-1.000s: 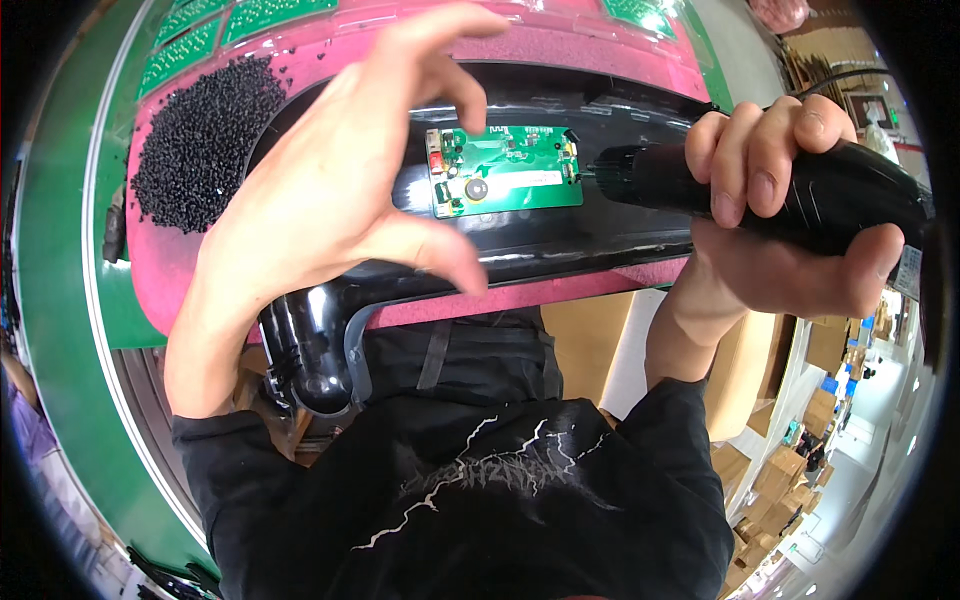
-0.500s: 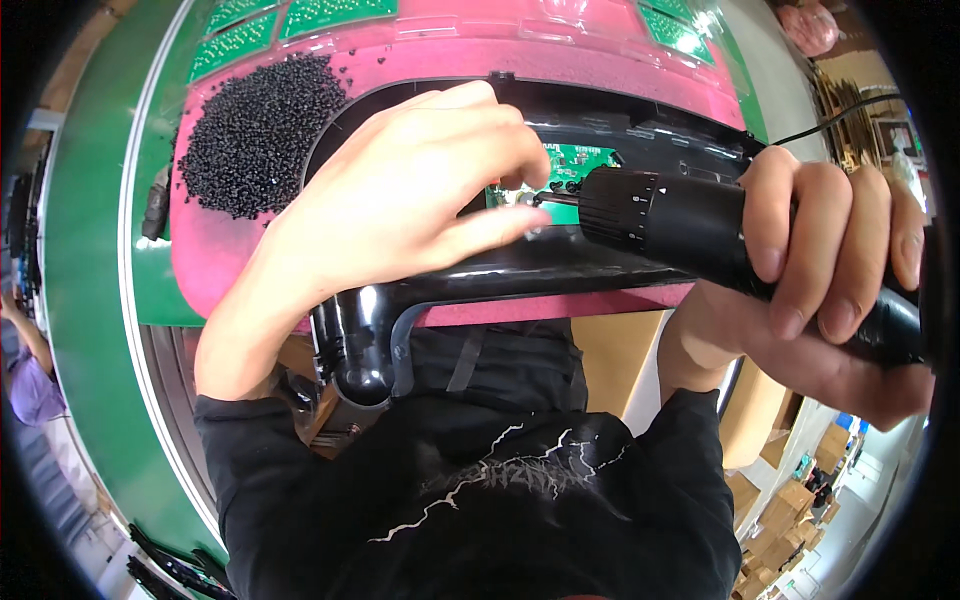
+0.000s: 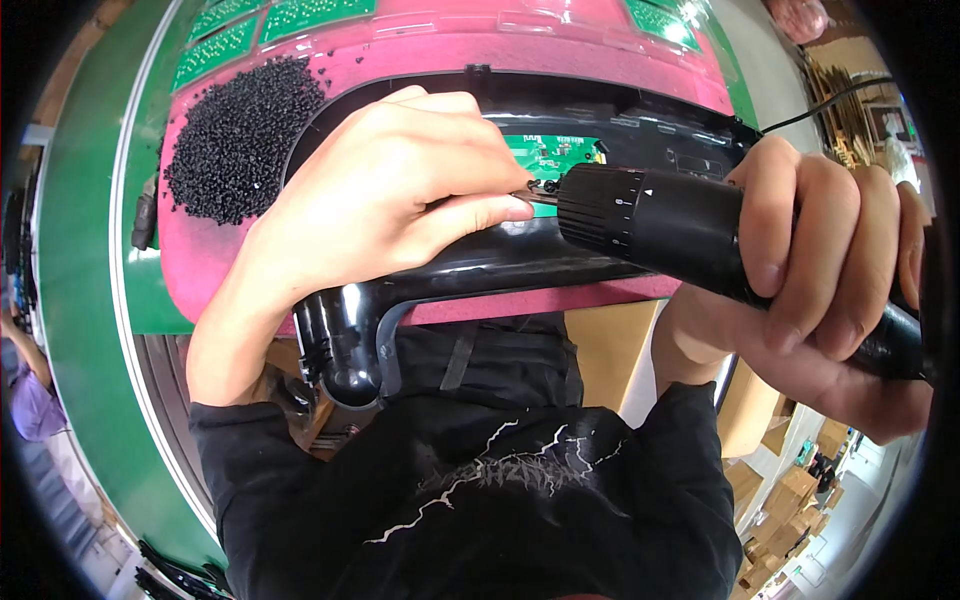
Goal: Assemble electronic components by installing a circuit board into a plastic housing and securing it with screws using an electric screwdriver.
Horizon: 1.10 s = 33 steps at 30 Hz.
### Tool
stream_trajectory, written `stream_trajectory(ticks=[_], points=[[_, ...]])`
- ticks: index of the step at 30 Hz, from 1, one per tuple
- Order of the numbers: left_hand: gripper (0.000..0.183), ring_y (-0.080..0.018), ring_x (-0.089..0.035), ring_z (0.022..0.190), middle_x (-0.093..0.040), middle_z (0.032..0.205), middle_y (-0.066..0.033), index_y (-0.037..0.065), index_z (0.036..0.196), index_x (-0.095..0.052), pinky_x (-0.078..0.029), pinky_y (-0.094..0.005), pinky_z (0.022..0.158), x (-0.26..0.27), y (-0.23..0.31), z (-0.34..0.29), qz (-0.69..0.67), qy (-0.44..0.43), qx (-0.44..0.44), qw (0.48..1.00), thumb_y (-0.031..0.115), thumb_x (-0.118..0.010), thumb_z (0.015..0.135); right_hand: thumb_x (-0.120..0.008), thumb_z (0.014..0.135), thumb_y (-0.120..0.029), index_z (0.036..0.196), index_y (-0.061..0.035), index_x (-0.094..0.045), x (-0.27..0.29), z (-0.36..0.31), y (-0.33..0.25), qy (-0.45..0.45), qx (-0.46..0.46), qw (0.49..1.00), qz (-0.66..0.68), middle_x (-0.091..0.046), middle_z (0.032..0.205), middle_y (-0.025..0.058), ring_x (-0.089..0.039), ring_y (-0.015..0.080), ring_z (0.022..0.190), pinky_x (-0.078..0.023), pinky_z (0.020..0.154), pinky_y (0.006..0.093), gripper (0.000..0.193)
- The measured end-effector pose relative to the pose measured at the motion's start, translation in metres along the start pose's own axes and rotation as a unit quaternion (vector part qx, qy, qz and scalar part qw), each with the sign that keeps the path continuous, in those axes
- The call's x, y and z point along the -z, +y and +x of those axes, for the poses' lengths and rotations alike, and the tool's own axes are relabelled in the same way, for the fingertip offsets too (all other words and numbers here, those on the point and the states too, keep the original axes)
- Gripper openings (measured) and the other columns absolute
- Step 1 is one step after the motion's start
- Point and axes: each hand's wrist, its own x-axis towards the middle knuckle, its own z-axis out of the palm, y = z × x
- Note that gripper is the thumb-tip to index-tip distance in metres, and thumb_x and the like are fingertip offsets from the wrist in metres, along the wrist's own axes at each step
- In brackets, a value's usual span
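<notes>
My right hand (image 3: pixel 825 255) wraps around a black electric screwdriver (image 3: pixel 690 220), which lies almost level and points left. Its thin metal bit (image 3: pixel 543 198) reaches my left hand (image 3: pixel 400 180), whose thumb and forefinger are pinched at the tip. Whatever sits between those fingertips is hidden. Beside the bit are small dark pieces (image 3: pixel 549 185) that look like screws. Behind them a green circuit board (image 3: pixel 560 152) lies inside a curved, glossy black plastic housing (image 3: pixel 500 258). My left hand and the screwdriver cover part of the board.
On the pink mat (image 3: pixel 215 265), a heap of small black screws (image 3: pixel 235 140) lies to the left of the housing. More green circuit boards (image 3: pixel 310 18) lie along the far edge. A black cable (image 3: pixel 820 105) runs at the right. At the far left is another person's purple sleeve (image 3: pixel 38 405).
My left thumb and forefinger have closed together at the bit's tip. The screwdriver has shifted slightly left in view, and so have the mat and housing.
</notes>
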Motion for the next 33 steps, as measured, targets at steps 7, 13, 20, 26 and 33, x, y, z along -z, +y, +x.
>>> stream_trajectory(ticks=[7,13,20,26,33], points=[[0.035,-0.0284,-0.063,0.097,-0.068,0.102,-0.0109,0.0,0.107,-0.069,-0.051,-0.0376,0.084,-0.003,0.006,0.006,0.097,0.028,0.051,0.994,0.011,-0.078,0.075,-0.075,0.074,-0.057,0.106,-0.0056,-0.055,0.015,0.013,-0.001,-0.078,-0.05,0.991,-0.094,-0.056,0.074,-0.0021,-0.051,0.0093,0.056,-0.038,0.06,0.0261,0.064],[0.028,-0.0288,-0.062,0.097,-0.065,0.099,-0.0116,0.0,0.102,-0.068,-0.051,-0.0383,0.084,-0.005,0.005,0.005,0.096,0.006,0.063,0.993,0.009,-0.075,0.077,-0.052,0.084,-0.068,0.11,-0.0035,-0.055,0.042,0.005,0.011,-0.068,-0.113,0.987,-0.096,-0.052,0.071,-0.001,-0.045,0.0097,0.054,-0.035,0.058,0.0281,0.069],[0.024,-0.0297,-0.061,0.097,-0.064,0.097,-0.0108,0.0,0.099,-0.067,-0.048,-0.0404,0.087,-0.005,0.004,0.004,0.092,0.007,0.058,0.994,0.007,-0.073,0.078,-0.057,0.082,-0.067,0.105,-0.0039,-0.051,0.028,0.004,0.011,-0.007,-0.17,0.98,-0.102,-0.05,0.07,-0.0009,-0.046,0.0094,0.052,-0.038,0.058,0.0277,0.067],[0.026,-0.0289,-0.059,0.098,-0.064,0.098,-0.008,0.003,0.099,-0.067,-0.048,-0.0402,0.083,-0.003,0.004,-0.002,0.102,0.016,0.072,0.992,0.007,-0.075,0.074,-0.059,0.081,-0.065,0.099,-0.0046,-0.05,0.018,0.003,0.016,0.032,-0.154,0.979,-0.127,-0.049,0.065,-0.0019,-0.043,0.0081,0.047,-0.035,0.052,0.0266,0.064],[0.027,-0.0282,-0.059,0.099,-0.063,0.1,-0.0074,0.004,0.098,-0.067,-0.048,-0.0395,0.084,0.007,0.009,-0.005,0.124,0.035,0.094,0.987,0.006,-0.076,0.073,-0.063,0.08,-0.065,0.096,-0.0072,-0.049,0.011,0.012,0.029,0.015,-0.176,0.976,-0.125,-0.048,0.063,-0.003,-0.041,0.0068,0.045,-0.035,0.049,0.0244,0.062]])
